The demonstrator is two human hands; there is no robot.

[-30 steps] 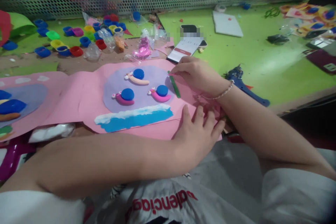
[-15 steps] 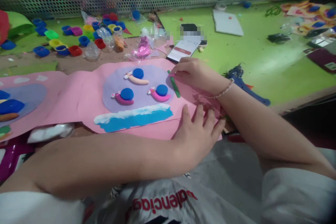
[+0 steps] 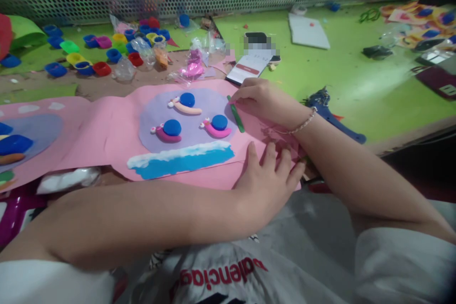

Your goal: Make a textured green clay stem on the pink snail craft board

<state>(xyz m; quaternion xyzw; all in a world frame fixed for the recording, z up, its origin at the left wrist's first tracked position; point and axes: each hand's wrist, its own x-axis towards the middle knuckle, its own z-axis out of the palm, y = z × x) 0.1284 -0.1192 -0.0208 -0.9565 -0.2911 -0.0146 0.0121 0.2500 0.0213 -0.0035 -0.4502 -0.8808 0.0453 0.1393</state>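
A pink paper sheet [image 3: 199, 178] carries a lilac oval [image 3: 151, 116] with three clay snails, one of them a pink snail [image 3: 218, 129], each with a blue round shell. Below them runs a blue and white clay strip [image 3: 185, 159]. My left hand [image 3: 265, 183] lies on the sheet's lower right part, open, fingers spread. At the upper end of a thin green clay strip [image 3: 237, 116], the fingers of my right hand [image 3: 261, 97] are bent and pressed together. A tiny pink bit shows by those fingertips, but what they hold is mostly hidden.
Behind the sheet lies a phone [image 3: 249, 66]. Several small colored clay tubs, such as a red tub [image 3: 102, 68], stand at the back left. A blue-handled tool [image 3: 337, 121] lies right of my right wrist, and a white board [image 3: 309, 32] farther back.
My right hand has shifted very slightly at the top of the green strip. My left hand stays in place on the sheet.
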